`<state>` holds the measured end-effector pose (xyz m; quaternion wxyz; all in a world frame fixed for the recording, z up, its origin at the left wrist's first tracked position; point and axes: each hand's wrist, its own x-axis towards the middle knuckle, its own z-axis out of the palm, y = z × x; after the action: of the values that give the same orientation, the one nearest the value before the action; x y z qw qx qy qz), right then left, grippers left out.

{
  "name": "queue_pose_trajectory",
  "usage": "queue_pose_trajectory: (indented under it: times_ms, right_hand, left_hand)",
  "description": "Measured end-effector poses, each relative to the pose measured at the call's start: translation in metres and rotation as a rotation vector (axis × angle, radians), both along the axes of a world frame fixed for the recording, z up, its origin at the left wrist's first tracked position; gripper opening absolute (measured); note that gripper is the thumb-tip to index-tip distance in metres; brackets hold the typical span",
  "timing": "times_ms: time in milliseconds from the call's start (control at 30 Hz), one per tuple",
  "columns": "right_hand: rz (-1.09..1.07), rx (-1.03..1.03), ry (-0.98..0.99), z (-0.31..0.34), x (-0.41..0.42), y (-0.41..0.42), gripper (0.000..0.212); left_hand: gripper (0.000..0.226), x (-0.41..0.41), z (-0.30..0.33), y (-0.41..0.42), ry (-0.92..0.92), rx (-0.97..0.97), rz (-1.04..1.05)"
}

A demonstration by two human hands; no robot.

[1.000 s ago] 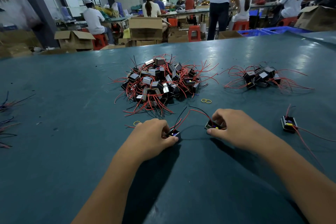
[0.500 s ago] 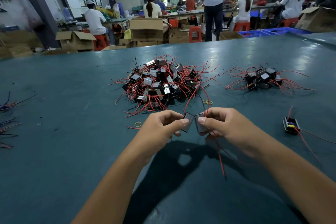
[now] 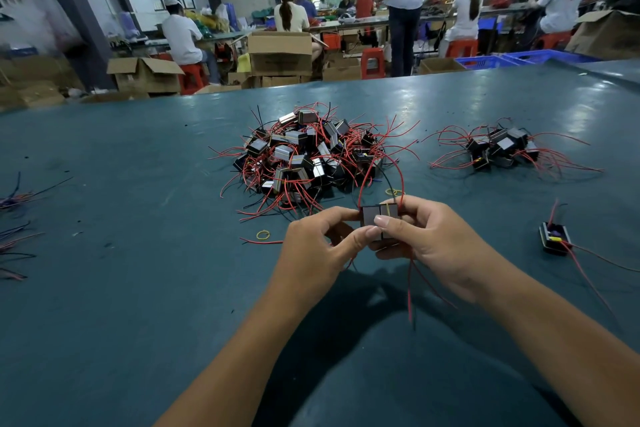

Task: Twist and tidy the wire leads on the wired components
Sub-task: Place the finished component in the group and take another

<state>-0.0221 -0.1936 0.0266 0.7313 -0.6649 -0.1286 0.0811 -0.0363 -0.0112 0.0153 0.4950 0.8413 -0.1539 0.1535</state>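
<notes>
Two small block components [image 3: 380,218] are held side by side, touching, above the table [image 3: 104,288], just nearer than the large pile [image 3: 304,158]. The left hand [image 3: 318,250] pinches the left block between thumb and fingers; the right hand [image 3: 429,243] pinches the right block, which carries a yellow band, its thumb lying across both faces. Red and black leads [image 3: 410,291] hang below the grip and arch above it. The blocks look rigid and light, so hold them by their flat sides. The leads appear thin and springy; take them near their roots at the body, since pulling at the free ends would likely strain the joints. A loose rubber band [image 3: 264,235] lies left of the hands.
</notes>
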Motion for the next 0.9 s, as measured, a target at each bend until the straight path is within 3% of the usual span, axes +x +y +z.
queue_pose_trajectory:
  times_ms: [100,233,433,633,733,833,900]
  right_hand:
    - [-0.061,0.025,0.000,0.006,0.000,-0.001,0.030]
    - [-0.169,0.091,0.124,0.012,0.009,-0.010,0.011]
    - [-0.341,0.144,0.314,0.028,0.050,-0.037,0.019]
    - [-0.575,0.019,0.277,0.067,0.124,-0.093,0.017]
    - [-0.754,-0.193,0.222,0.087,0.158,-0.124,0.013]
    - [-0.839,-0.733,0.149,0.095,0.175,-0.141,0.030]
    - [-0.895,-0.924,0.045,0.099,0.176,-0.135,0.046]
  left_hand:
    - [0.044,0.001,-0.001,-0.001,-0.066,0.096,0.056]
    - [0.035,0.004,-0.005,0.000,-0.064,0.049,0.072]
    - [0.031,0.007,-0.010,0.001,-0.083,0.072,0.106]
    - [0.024,0.010,-0.016,0.000,-0.096,0.146,0.114]
    - [0.024,0.010,-0.016,0.000,-0.106,0.157,0.115]
    - [0.025,0.010,-0.016,0.002,-0.107,0.166,0.123]
    - [0.024,0.010,-0.015,0.003,-0.114,0.185,0.134]
